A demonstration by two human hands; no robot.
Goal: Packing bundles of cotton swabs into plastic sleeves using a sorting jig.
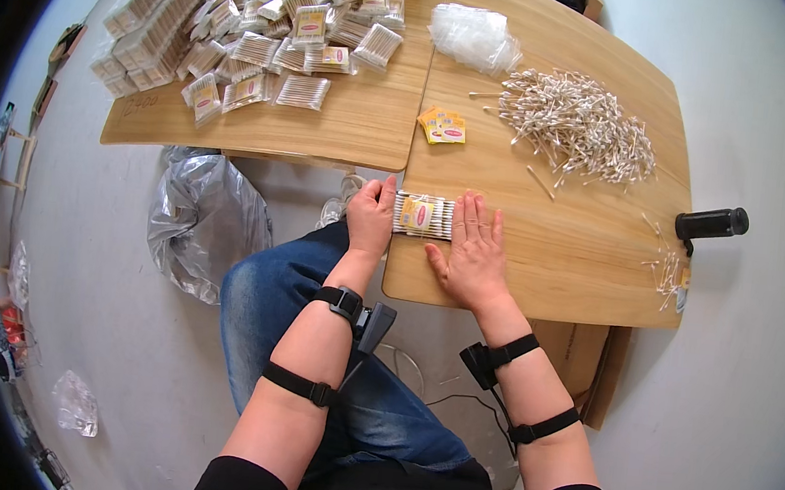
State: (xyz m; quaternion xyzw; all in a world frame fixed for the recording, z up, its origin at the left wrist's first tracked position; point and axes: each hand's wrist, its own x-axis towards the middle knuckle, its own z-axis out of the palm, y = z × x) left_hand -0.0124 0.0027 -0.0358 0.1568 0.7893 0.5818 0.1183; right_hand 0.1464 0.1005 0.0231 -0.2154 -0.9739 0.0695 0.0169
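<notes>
A flat clear pack of cotton swabs (pixel 423 230) with a yellow label card lies at the near left corner of the right-hand table. My left hand (pixel 371 217) is curled closed on the pack's left end, just off the table edge. Flat on the wood, my right hand (pixel 475 255) has its fingers stretched out and touching the pack's right end. Beyond them sit a few yellow label cards (pixel 444 126). Farther right is a big heap of loose cotton swabs (pixel 574 125), with a stack of clear empty bags (pixel 475 38) behind it.
Filled swab packs (pixel 303 92) are piled on the left table (pixel 347 132), beside neat stacks (pixel 154 24) of them. A black cylinder (pixel 711 223) juts from the right edge near scattered swabs (pixel 664 266). Below the left table stands a grey plastic bag (pixel 200 227).
</notes>
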